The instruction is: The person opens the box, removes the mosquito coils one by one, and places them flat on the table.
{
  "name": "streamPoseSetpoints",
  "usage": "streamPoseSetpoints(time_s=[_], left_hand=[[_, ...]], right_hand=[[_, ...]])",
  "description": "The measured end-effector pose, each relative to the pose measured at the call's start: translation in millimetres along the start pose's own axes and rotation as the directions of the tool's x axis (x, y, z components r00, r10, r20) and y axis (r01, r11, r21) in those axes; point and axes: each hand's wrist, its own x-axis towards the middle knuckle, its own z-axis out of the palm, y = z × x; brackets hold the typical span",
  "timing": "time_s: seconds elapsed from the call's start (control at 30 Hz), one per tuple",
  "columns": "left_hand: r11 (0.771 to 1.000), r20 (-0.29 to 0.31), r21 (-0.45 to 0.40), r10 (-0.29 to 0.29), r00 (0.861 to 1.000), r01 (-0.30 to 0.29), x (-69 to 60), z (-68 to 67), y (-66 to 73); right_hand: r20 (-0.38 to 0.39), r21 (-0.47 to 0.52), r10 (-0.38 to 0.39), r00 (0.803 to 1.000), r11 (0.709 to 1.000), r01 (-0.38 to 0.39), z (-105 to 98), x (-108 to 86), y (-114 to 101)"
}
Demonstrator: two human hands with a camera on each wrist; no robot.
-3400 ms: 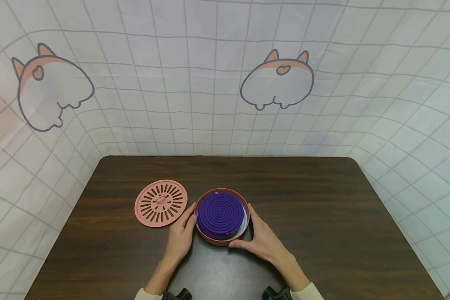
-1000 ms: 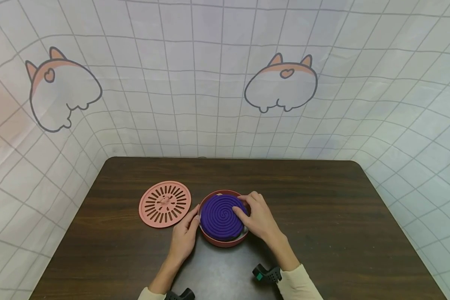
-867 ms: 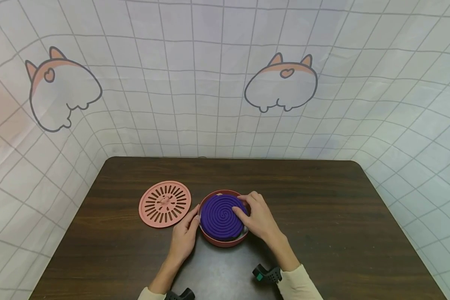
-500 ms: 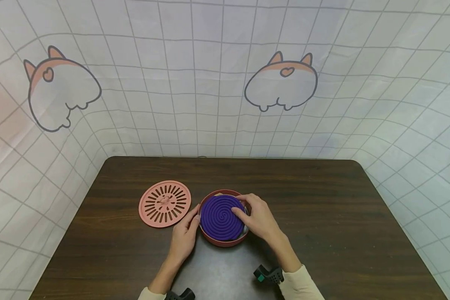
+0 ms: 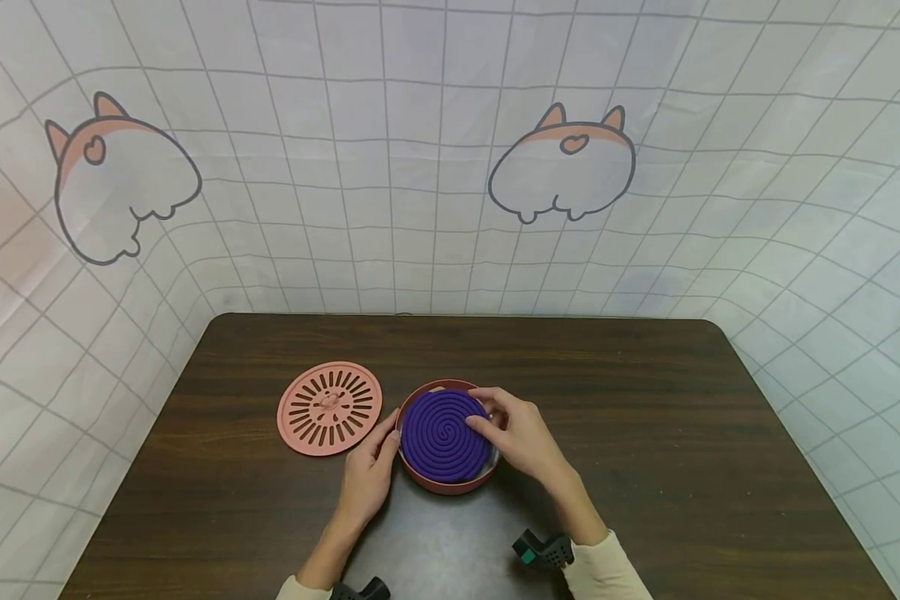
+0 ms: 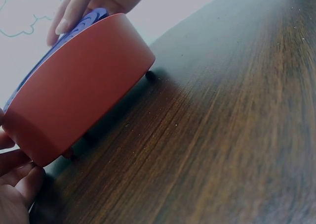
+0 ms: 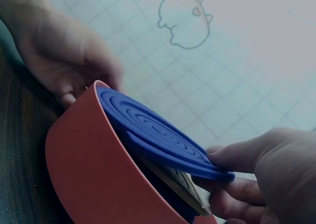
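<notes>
While the fingers (image 7: 242, 155) of the right hand (image 5: 525, 437) are pinching the purple spiral disc (image 5: 442, 433), thumb on top and fingertips beneath, the left hand (image 5: 367, 475) is holding the red round container (image 5: 446, 489) by its wall, its thumb lying at the rim. The right thumb and fingertips are standing only the disc's thickness apart. The disc is tilting in the container's mouth: the pinched side is standing above the rim, the opposite side lying against it. Beneath, a tan flat piece (image 7: 175, 179) is showing. The container is standing on the counter (image 5: 645, 433), about midway between left and right edges, well apart from the far edge. Just beside it, towards the left edge, a pink slotted lid (image 5: 331, 401) is lying. Beyond the far edge, a gridded sheet (image 5: 390, 183) is hanging.
</notes>
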Motion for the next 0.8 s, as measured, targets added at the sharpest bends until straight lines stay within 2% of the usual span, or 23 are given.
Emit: streamPoseSetpoints(time_s=[0.33, 0.8], left_hand=[[1.000, -0.004, -0.003, 0.008, 1.000, -0.008, 0.5, -0.9, -0.3], [1.000, -0.003, -0.009, -0.016, 1.000, 0.016, 1.3, -1.2, -2.1]], right_hand=[[0.105, 0.160, 0.039, 0.994, 0.986, -0.056, -6.0, -0.8, 2.2], [0.147, 0.252, 0.088, 0.985, 0.960, -0.123, -10.8, 0.3, 5.0]])
